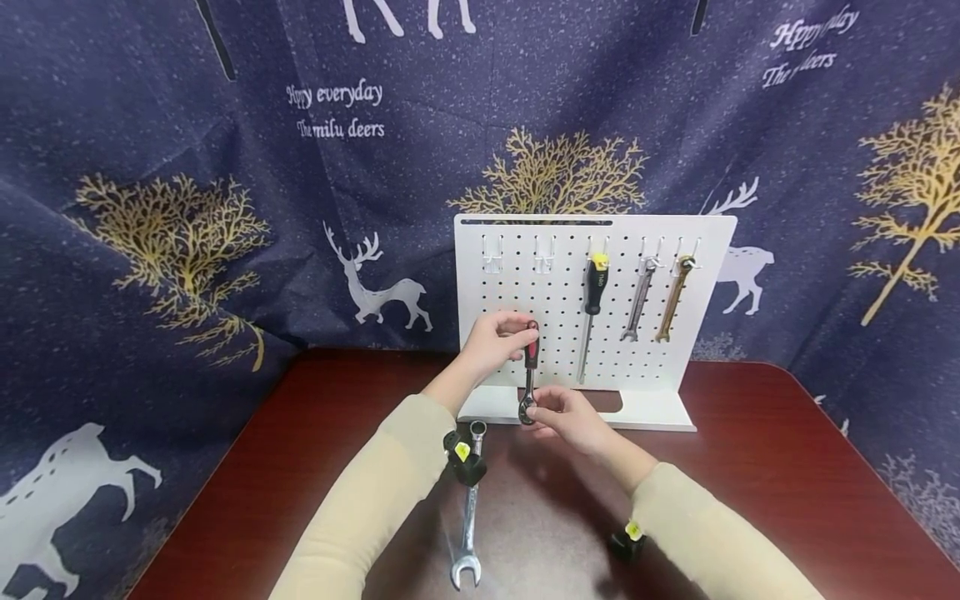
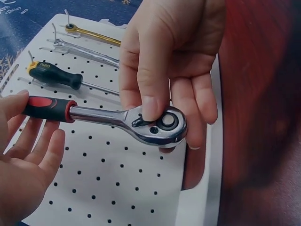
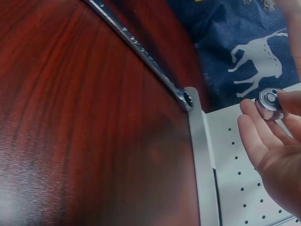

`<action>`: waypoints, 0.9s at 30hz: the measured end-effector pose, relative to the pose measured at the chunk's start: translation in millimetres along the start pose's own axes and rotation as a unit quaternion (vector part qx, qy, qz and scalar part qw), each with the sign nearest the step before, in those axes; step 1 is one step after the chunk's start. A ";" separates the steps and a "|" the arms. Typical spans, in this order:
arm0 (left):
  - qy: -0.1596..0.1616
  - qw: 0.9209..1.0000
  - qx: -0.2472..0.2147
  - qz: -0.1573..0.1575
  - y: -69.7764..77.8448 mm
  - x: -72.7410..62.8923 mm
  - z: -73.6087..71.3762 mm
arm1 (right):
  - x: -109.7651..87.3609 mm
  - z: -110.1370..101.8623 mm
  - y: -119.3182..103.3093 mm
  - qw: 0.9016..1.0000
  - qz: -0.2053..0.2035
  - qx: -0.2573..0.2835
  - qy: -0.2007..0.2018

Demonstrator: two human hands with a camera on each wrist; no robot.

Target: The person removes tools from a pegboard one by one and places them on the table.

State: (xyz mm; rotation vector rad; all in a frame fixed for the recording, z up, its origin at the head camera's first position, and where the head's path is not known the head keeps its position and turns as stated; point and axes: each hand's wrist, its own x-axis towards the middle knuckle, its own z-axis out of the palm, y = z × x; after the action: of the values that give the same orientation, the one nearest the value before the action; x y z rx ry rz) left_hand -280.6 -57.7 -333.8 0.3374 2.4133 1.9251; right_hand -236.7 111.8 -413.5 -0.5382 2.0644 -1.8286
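A ratchet wrench (image 1: 529, 379) with a red and black handle is held upright in front of the white pegboard (image 1: 558, 333). My left hand (image 1: 495, 342) pinches the end of its handle between thumb and fingers. Lower down, my right hand (image 1: 568, 421) grips the chrome head; in the left wrist view the right thumb presses on the head beside its round drive. The right wrist view shows the ratchet's head (image 3: 269, 101) between the right thumb and fingers, with the handle out of sight.
On the pegboard hang a screwdriver (image 1: 595, 287), a silver wrench (image 1: 641, 300) and a golden wrench (image 1: 676, 300). Two clear hooks (image 1: 492, 254) at its left hold nothing. A large combination wrench (image 1: 469, 521) lies on the red-brown table (image 1: 750, 467) beneath the left forearm.
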 end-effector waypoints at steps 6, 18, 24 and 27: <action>-0.016 1.000 0.002 0.002 -11.6 -7.0 -2.3 | -6.0 6.4 5.4 0.999 -0.009 -0.019 -0.026; -0.034 0.999 0.009 -0.011 -31.0 -22.8 -5.3 | -11.5 17.3 20.7 0.996 0.000 -0.064 -0.063; -0.037 0.999 -0.005 -0.020 -43.7 -32.9 -4.1 | -16.6 23.7 28.5 0.994 0.021 -0.080 -0.071; -0.035 0.999 -0.018 -0.031 -52.3 -37.1 -4.0 | -19.1 26.2 31.0 0.993 0.026 -0.083 -0.077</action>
State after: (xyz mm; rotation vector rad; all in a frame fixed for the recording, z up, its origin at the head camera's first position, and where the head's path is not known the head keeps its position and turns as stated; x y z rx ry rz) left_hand -252.8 -79.5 -387.4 0.3199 2.3143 1.8965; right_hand -209.3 101.6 -447.6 -0.6415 2.1154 -1.5452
